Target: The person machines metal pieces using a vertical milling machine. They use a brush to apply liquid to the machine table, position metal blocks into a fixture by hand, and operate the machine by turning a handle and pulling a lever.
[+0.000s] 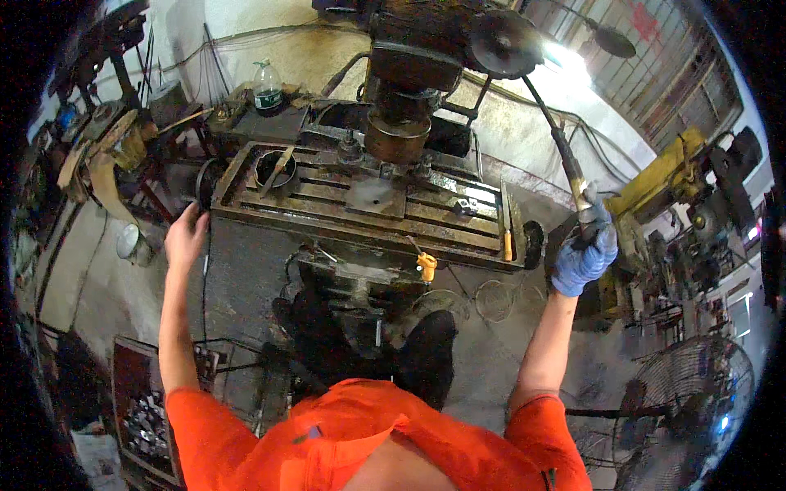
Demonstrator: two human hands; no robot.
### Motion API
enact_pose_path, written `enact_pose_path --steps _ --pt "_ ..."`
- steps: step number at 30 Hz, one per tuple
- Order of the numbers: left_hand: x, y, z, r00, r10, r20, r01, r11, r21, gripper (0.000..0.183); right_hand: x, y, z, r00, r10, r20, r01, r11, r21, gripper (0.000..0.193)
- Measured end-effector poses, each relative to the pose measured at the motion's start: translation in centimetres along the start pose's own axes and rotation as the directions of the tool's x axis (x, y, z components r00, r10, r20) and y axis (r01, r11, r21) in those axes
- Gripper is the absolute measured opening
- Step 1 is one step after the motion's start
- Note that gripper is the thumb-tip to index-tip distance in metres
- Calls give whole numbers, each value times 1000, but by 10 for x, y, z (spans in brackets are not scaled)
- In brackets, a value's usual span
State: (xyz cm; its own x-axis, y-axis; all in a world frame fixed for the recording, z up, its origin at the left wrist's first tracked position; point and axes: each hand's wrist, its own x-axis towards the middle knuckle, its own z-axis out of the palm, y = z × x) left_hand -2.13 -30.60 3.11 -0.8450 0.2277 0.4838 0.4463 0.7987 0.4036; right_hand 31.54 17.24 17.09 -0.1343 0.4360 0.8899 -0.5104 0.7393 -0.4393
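My right hand, in a blue glove, is wrapped round the lower end of a long lever that slants down from the machine's head. My bare left hand is at the lower rim of a dark handwheel on the left end of the slotted machine table. Its fingers close at the rim, partly hidden. Above the middle of the table hangs the spindle, over a clamped flat block. A small metal block lies to the right.
A black bowl with a brush sits on the table's left part. An orange-handled tool lies at its right end. A yellow tool hangs at the front edge. A bin of metal pieces stands lower left, a fan lower right.
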Motion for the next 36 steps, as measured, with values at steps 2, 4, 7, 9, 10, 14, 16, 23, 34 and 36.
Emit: enact_pose_path --steps 2,4,7,9,10,14,16,23,34,36 --pt "-23 -42 -33 988 -152 12 152 988 -2 40 0 1 -2 1000 18 -5 -18 997 -71 57" --pt "-59 -158 -55 966 -244 -85 244 970 -11 40 4 3 3 1000 4 -14 -3 1000 27 57" --pt "-107 -168 -106 938 -281 -203 299 952 60 38 10 1 -1 999 -32 -35 32 999 1 55" --pt "-156 -225 -133 892 -397 -215 389 918 -82 37 11 1 -1 999 -13 -46 12 1000 -18 44" --pt "-176 -232 -143 875 -427 -228 448 892 50 37 11 0 -4 999 -9 -45 7 999 -46 37" --pt "-244 -243 -155 860 -411 -302 484 844 230 41 19 -3 -1 996 -91 -22 92 996 12 32" --pt "-259 -252 -148 817 -534 -218 576 768 279 42 20 -1 -5 995 -34 -90 28 998 -63 32" --pt "-249 -253 -84 507 -790 345 851 521 -57 33 28 -20 1 982 -87 -170 65 989 -131 44" --pt "-291 -277 -73 461 -796 393 854 518 47 26 121 -32 -8 918 -141 371 -306 344 888 49" --pt "-297 -269 -74 416 -805 422 877 478 48 26 144 -48 11 859 -187 476 -443 190 876 47"
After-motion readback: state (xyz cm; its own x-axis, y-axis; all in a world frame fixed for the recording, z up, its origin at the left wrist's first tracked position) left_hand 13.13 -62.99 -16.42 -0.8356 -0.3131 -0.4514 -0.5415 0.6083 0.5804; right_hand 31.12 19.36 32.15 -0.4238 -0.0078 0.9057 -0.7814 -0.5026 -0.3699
